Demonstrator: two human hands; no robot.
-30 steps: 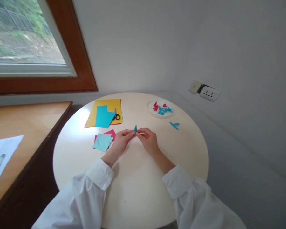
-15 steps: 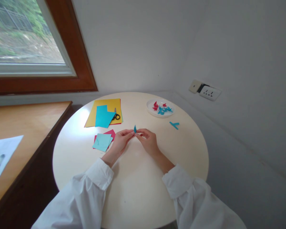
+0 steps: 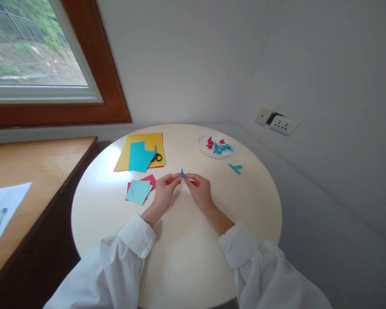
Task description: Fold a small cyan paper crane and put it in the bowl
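Note:
Between my fingertips a small folded piece of blue paper (image 3: 182, 174) stands upright, its pointed tip showing above them. My left hand (image 3: 164, 191) pinches it from the left and my right hand (image 3: 199, 191) from the right. The fingers cover its lower part. Left of my left hand lie light-blue paper squares (image 3: 137, 191) on top of red paper (image 3: 152, 179). Beyond my right hand, blue paper strips (image 3: 236, 169) lie crossed on the round white table (image 3: 186, 249).
A white dish (image 3: 206, 153) at the back right holds several small red and blue folded paper pieces. Yellow sheets (image 3: 122, 163) at the back left carry blue paper (image 3: 138, 159) and black-handled scissors (image 3: 158, 157). A wooden desk (image 3: 45, 159) stands at far left, below the window.
The folded blue paper has turned slightly between my fingers and now shows a narrower point. My left hand and wrist have shifted a little. Everything else lies as before.

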